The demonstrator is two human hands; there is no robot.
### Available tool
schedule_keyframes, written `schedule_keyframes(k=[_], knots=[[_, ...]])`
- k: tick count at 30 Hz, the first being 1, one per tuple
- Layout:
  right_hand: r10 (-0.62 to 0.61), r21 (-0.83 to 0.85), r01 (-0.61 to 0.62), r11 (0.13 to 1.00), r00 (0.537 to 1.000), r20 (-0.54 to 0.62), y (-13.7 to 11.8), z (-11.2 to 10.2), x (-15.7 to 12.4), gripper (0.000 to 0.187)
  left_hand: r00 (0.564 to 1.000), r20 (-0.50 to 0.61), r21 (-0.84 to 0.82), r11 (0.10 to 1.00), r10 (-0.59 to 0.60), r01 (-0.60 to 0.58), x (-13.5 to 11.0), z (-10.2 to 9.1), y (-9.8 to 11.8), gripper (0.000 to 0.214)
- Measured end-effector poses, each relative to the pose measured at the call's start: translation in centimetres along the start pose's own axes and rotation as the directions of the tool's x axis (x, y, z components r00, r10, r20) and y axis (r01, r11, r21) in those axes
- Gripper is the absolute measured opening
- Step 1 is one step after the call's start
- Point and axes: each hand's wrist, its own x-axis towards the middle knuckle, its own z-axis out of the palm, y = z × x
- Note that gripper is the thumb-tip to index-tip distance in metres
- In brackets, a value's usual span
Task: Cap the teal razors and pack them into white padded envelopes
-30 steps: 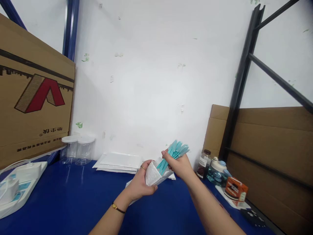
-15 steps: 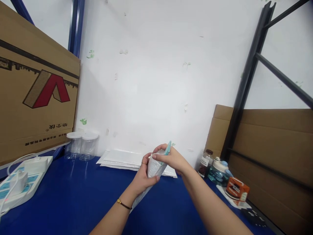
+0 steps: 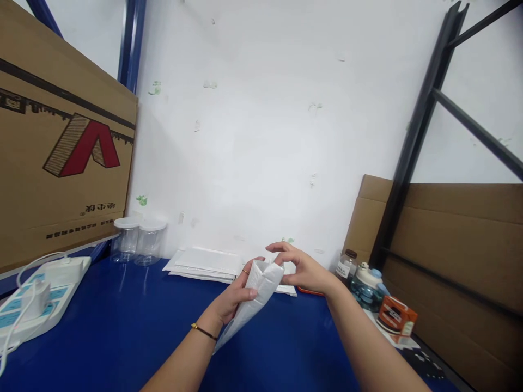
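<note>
My left hand [image 3: 235, 299] holds a white padded mailer [image 3: 258, 294], its thumb on the front and its fingers behind. The mailer tilts with its mouth up and gapes open; its inside is mostly hidden. At the right edge of that mouth is my right hand [image 3: 304, 269], pinching the rim between thumb and a bent finger while another finger stretches above it. Behind the hands, flat white mailers [image 3: 204, 264] lie stacked against the wall. An orange-red edge [image 3: 310, 292] of something shows beneath my right hand.
To the left stand two clear lidded jars [image 3: 150, 242], a power strip [image 3: 53, 296] with cables and a large cardboard box [image 3: 69, 147]. Along the right are a brown-capped bottle [image 3: 345, 267], a teal water bottle [image 3: 366, 286] and an orange carton [image 3: 396, 318] on the blue table [image 3: 163, 332].
The teal object that my right hand held at the mailer's mouth is out of sight. My right hand has shifted right, to the rim, and the mouth gapes wider.
</note>
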Motion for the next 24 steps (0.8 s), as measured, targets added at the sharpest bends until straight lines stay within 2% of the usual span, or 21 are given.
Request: schedule_keyframes(k=[1,3,5,8,10,13,15,16,18,19,20,22,24], knots=[[-0.009,-0.05,0.007,0.999,0.999,-0.036,-0.2,-0.1,0.1,0.019,1.0,0.019,-0.009,1.0,-0.011,0.011,0.0,0.0,0.2,0.084],[-0.026,-0.13,0.008,0.991,0.99,-0.138,-0.4,-0.4,0.4,0.017,0.999,0.021,-0.02,0.999,0.027,-0.027,-0.1,-0.1,0.7,0.081],[0.005,-0.23,-0.054,0.972,0.978,-0.21,-0.3,-0.7,0.7,0.019,0.995,-0.037,0.025,0.996,0.089,-0.088,0.0,-0.5,1.1,0.076],[0.092,-0.396,-0.174,0.902,0.971,-0.219,0.4,-0.9,0.9,0.02,0.979,-0.174,0.239,0.969,0.109,-0.066,0.4,-1.0,1.2,0.062],[0.072,-0.439,-0.193,0.877,0.958,-0.276,0.6,-1.0,0.6,0.02,0.965,-0.233,0.372,0.928,0.119,-0.024,1.0,-0.9,1.2,0.056],[-0.088,-0.42,-0.095,0.903,0.915,-0.395,-0.4,-0.5,-0.8,0.016,0.926,-0.268,0.554,0.829,0.267,-0.078,1.6,0.6,1.9,0.065],[-0.173,-0.392,0.014,0.92,0.911,-0.375,-1.4,0.5,-2.7,0.014,0.894,-0.255,0.685,0.721,0.369,-0.102,1.1,2.0,2.6,0.067],[-0.173,-0.366,0.047,0.929,0.932,-0.318,-1.8,1.4,-3.9,0.012,0.899,-0.229,0.743,0.664,0.374,-0.087,0.5,2.7,2.9,0.059],[-0.114,-0.298,0.051,0.953,0.974,-0.198,-2.1,4.0,-6.7,0.012,0.95,-0.175,0.832,0.555,0.26,0.002,-1.7,3.8,2.9,0.031],[-0.072,-0.258,0.03,0.966,0.985,-0.154,-2.0,5.5,-8.1,0.013,0.977,-0.155,0.86,0.507,0.147,0.06,-3.1,4.3,2.6,0.02],[-0.016,-0.215,-0.013,0.977,0.991,-0.132,-1.7,7.1,-9.5,0.012,0.986,-0.162,0.876,0.465,0.041,0.125,-4.6,4.6,2.0,0.015],[0.063,-0.124,-0.074,0.99,0.994,-0.094,-0.8,10.1,-11.8,0.01,0.973,-0.209,0.885,0.405,-0.097,0.23,-7.5,5.1,0.1,0.01],[0.107,-0.022,-0.11,0.994,0.99,-0.088,-0.2,12.4,-13.4,0.01,0.954,-0.249,0.867,0.401,-0.165,0.295,-9.8,5.5,-2.0,0.016]])
